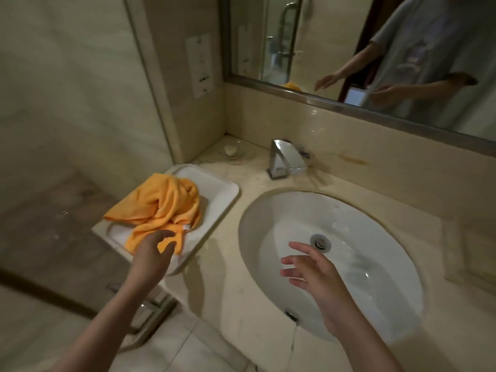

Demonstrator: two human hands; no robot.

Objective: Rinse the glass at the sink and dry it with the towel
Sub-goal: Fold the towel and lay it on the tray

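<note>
An orange towel [161, 205] lies crumpled on a white tray [222, 191] left of the sink [375, 226]. My left hand [153, 256] is over the towel's near corner with its fingers loosely curled and spread, touching the cloth but not closed on it. My right hand [314, 275] hovers over the front of the white basin, fingers apart and empty. The chrome faucet [284, 157] stands behind the basin, and no water runs from it. No glass shows on the counter or in either hand.
A soap dish [232, 151] sits in the back left corner of the beige counter [214, 291]. A mirror [375, 49] above reflects a person and both hands. A faint clear tray [469, 253] lies at the right. Floor drops away left of the white tray.
</note>
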